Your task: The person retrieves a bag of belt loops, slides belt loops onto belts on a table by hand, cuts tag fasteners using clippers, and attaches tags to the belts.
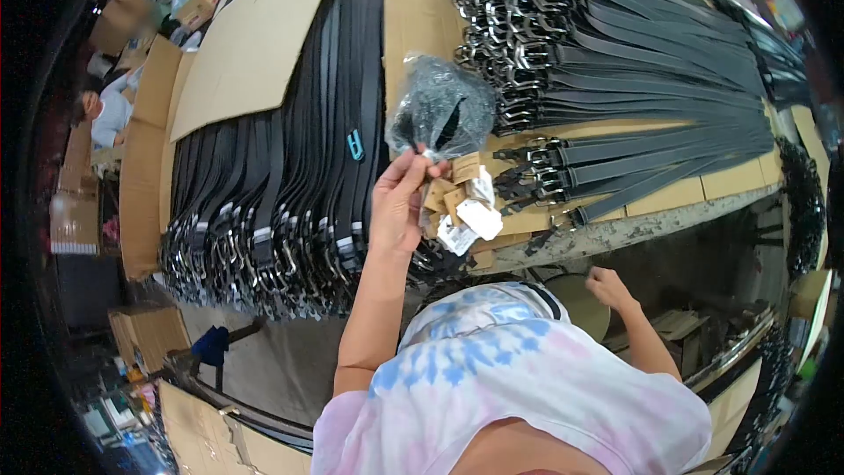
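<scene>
My left hand (400,200) pinches the gathered neck of a clear plastic bag (419,97) with something dark inside. Below the fingertips, several brown and white paper tags (477,218) hang in a bunch; whether the hand grips them too is not clear. My right hand (607,290) is off to the right, low beside my body, with its fingers curled closed; anything inside them is hidden. Close to the bag lie black belts with metal buckles (527,62) on the right, and another dense row of black belts (325,114) on the left.
A cardboard sheet (259,44) covers part of the left belts. A small blue tool (355,145) rests on them. Cardboard lines the table (651,202). At the far left, another person (110,114) is beside cardboard boxes. A round stool seat (576,303) is near my right hand.
</scene>
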### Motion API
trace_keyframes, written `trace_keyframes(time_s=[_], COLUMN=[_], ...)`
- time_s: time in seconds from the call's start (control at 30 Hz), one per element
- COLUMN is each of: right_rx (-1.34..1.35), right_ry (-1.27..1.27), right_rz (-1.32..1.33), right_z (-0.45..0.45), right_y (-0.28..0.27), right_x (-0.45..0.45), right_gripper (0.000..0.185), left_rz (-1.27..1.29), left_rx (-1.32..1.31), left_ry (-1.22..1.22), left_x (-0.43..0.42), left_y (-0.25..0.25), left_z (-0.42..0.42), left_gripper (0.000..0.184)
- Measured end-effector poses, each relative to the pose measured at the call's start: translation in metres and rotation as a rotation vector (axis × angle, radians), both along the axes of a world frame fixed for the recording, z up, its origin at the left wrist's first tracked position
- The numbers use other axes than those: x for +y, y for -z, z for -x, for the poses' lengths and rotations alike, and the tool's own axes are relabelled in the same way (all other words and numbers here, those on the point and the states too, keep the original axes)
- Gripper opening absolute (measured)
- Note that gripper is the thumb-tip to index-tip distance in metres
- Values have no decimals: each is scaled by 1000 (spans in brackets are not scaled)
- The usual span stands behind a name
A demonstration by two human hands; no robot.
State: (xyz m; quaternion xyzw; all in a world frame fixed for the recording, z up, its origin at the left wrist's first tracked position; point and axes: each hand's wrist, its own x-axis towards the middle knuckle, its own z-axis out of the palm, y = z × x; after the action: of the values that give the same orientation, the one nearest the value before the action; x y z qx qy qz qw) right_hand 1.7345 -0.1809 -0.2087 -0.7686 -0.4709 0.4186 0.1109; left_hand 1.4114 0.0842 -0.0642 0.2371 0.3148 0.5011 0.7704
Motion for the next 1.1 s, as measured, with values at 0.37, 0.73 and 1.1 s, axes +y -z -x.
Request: trace_keyframes(time_s=[0.37, 0.73, 1.1], right_rx=[-239, -271, 884], right_ry=[765, 1298, 2247], right_rz=[66, 303, -32], right_z=[-141, 1, 189], right_y=[150, 98, 198], right_x=[-185, -173, -237], right_gripper=[34, 85, 80], left_rz=[-116, -235, -336], left_rx=[132, 99, 92], left_ry=[-73, 74, 180], left_x=[-7, 10, 14], left_y=[-23, -21, -40], left_z=[36, 50, 32], left_gripper=[16, 20, 22])
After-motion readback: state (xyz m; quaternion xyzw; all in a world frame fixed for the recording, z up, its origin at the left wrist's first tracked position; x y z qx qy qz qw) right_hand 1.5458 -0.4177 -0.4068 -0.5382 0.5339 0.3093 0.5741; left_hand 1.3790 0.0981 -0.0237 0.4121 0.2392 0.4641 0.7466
